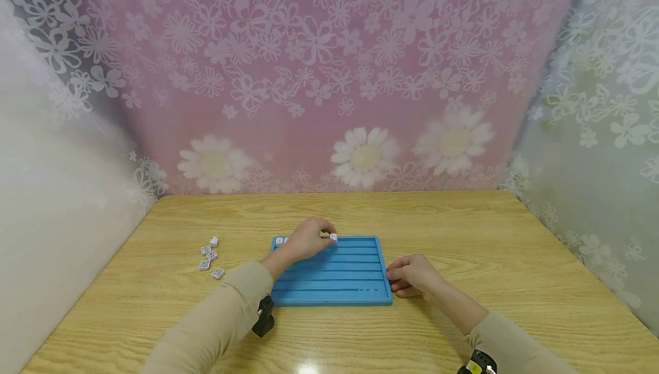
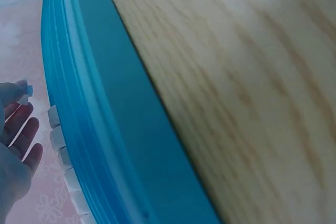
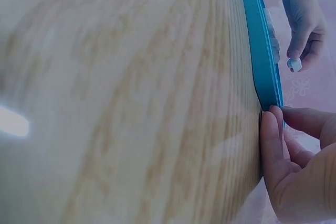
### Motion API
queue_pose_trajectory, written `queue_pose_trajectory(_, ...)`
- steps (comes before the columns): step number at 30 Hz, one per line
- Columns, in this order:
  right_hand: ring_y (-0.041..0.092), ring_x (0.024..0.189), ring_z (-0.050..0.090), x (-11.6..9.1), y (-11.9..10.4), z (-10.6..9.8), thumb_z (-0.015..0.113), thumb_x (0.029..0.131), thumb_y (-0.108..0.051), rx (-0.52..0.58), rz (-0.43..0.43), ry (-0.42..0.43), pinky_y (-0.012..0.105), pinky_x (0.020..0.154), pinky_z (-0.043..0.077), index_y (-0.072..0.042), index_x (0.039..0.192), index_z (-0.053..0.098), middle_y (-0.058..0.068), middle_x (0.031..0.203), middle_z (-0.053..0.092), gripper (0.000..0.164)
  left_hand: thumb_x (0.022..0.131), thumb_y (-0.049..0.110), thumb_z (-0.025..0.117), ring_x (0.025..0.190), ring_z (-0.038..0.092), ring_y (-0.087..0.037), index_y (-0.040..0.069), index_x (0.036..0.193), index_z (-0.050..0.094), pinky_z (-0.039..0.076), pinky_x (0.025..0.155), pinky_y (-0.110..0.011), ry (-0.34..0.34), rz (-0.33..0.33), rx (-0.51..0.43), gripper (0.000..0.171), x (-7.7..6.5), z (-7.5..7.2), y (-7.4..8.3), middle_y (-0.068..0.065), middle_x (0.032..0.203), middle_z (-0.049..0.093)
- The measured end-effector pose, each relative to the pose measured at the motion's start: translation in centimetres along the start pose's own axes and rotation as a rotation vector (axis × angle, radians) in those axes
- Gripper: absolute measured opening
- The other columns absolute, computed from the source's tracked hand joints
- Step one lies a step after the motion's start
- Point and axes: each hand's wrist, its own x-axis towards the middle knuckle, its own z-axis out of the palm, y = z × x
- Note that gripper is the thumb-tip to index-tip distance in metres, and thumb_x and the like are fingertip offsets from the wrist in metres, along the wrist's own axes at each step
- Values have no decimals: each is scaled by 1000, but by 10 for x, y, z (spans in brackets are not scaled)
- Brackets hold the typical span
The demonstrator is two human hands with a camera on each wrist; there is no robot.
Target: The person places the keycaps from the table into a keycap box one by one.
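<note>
Through my head camera I see a wooden table (image 1: 443, 214), yellowish, with wavy grain and one bright spot of light (image 1: 308, 369) at the near edge. Behind it stands a pink backdrop (image 1: 278, 76) with white printed flowers, and three big daisies (image 1: 364, 158) are low on it. On the right a paler flowered cloth (image 1: 602, 105) closes the space; the left side (image 1: 62, 162) is whitish.

On the middle of the table lies a blue tray (image 1: 329, 275) with long parallel ridges. At its far side, the left hand (image 1: 309, 238) pinches one white tile (image 1: 333, 237) between thumb and forefinger; in my left wrist view its other fingers are spread a little. I cannot tell if this tile touches the tray. More white tiles (image 1: 280, 242) stand in a row along the far edge.

The right hand (image 1: 414, 275) pinches the tray's right edge, thumb and fingertips close together. Left of the tray, well apart from it, five loose tiles (image 1: 211, 255) lie on the wood, near each other.
</note>
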Motion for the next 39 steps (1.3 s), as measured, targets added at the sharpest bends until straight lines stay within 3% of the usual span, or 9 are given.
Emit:
queue_pose_trajectory(7,15,54,58,0,1,1,63,86,-2,3,1,4,29,52,52,7,103,62,9,67,60,19,87,16,66,99,56,-20,9,100,68,47,80,-35,-15,15,30,14,1,8,-4,-5,105,61)
queue_pose_trajectory(13,15,55,58,-1,2,1,62,86,-2,-4,-3,8,30,52,52,7,103,62,10,67,61,19,88,15,66,102,56,-21,9,101,67,47,82,-36,-7,-12,31,15,2,10,-10,-6,109,60)
queue_pose_trajectory(30,15,55,58,-1,0,2,62,85,-2,-17,-5,15,29,53,53,7,103,62,9,68,60,19,88,11,65,85,54,-16,7,97,67,48,75,-33,5,-37,19,11,5,13,-15,-5,99,60)
queue_pose_trajectory(39,14,54,58,-1,0,2,62,85,-1,-13,-3,19,29,52,52,7,102,62,9,66,61,19,88,10,64,85,54,-16,5,99,67,48,76,-33,-10,-40,22,12,7,12,-16,-6,99,61)
